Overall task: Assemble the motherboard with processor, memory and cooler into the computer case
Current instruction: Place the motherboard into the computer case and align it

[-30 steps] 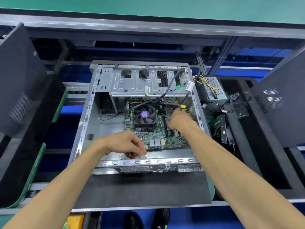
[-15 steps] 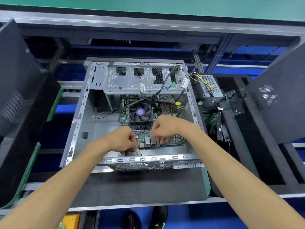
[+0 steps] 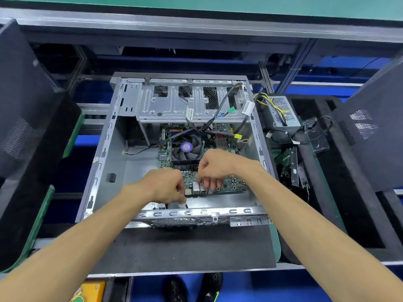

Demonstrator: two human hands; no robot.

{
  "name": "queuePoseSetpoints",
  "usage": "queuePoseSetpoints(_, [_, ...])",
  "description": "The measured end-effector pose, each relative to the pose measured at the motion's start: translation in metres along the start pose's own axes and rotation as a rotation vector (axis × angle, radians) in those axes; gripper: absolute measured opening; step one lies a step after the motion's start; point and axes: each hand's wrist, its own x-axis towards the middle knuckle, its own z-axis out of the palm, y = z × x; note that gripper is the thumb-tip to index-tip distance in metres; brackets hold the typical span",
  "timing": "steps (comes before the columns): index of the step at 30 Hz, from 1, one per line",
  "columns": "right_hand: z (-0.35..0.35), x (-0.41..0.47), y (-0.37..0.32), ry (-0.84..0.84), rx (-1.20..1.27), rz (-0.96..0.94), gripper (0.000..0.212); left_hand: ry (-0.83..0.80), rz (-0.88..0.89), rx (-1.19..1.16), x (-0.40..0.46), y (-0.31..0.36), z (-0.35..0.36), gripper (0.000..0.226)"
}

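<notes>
both hands grip the motherboard lying flat inside the case

- The motherboard lies inside the computer case, toward its right side.
- The cooler sits on the motherboard, behind both hands.
- A power supply lies outside the case, to its right.

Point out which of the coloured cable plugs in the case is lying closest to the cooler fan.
The yellow plug, lying just right of the cooler fan over the motherboard. The green plug sits higher up, on the metal drive cage.
</notes>
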Motion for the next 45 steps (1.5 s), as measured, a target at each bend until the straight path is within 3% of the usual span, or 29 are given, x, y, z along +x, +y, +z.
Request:
queuePoseSetpoints(7, [0.004,0.007,0.002,-0.026,0.007,-0.027,0.018,-0.239,0.131,-0.150,0.010,0.007,-0.001,0.014])
queuePoseSetpoints(12, [0.004,0.010,0.005,-0.045,0.005,-0.034,0.020,-0.213,0.037,-0.112,0.012,0.000,0.000,0.014])
queuePoseSetpoints(17, [0.004,0.012,0.005,-0.050,0.009,-0.023,0.024,-0.217,0.063,-0.306,0.010,-0.002,-0.001,0.013])
queuePoseSetpoints(26, [0.001,0.004,0.001,-0.036,-0.021,-0.006,0.027,-0.180,0.027,-0.135,0.010,-0.001,0.002,0.014])
queuePoseSetpoints(32, [0.005,-0.008,0.001,-0.031,-0.020,0.003,0.028,-0.163,0.077,-0.311,0.005,-0.001,0.001,0.020])
queuePoseSetpoints(36, [0.009,-0.015,-0.002,0.030,-0.011,-0.031,0.024,-0.158,0.138,-0.231,0.006,0.004,0.001,0.009])
queuePoseSetpoints(45, [0.024,-0.030,0.001,0.172,0.011,-0.057,0.023,-0.177,0.163,-0.030,0.009,0.005,0.002,0.021])
